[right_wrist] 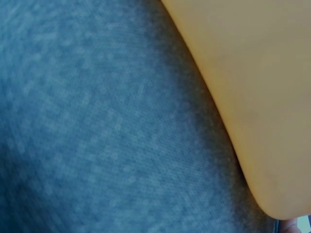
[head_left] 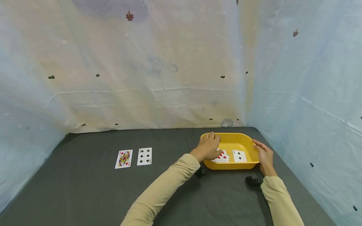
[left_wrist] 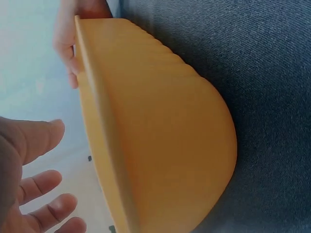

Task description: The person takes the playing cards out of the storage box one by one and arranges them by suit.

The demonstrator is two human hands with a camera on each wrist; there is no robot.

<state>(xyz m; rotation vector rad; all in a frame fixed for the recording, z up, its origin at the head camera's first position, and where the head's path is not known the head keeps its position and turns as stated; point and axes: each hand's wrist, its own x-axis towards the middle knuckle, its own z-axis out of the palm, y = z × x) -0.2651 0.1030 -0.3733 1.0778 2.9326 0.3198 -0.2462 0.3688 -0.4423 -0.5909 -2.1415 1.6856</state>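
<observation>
Head view: the yellow, rounded-oblong plastic tray point(head_left: 234, 166) sits on the dark cloth-covered tabletop point(head_left: 85, 188), holding white paper playing cards point(head_left: 239, 156). My right hand point(head_left: 265, 157) pinches its right rim.

Left wrist view: my left hand point(left_wrist: 29, 174) has loosely spread fingers, gripping nothing. The tray's wall is smooth, partly rippled; expect light, stiff, slightly slippery handling. Grasp both end rims.

Right wrist view: woven cloth borders a curved wall.

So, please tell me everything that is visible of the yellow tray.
The yellow tray looks like smooth plastic, with rounded corners, a thin rim, deep walls and slight ripples near its base. It stands upright on the right of the dark grey tabletop. Inside lie a red-pipped playing card and a spades card, both face up. The right hand holds its right rim; the left hand is over its left end, apparently not gripping it.
</observation>
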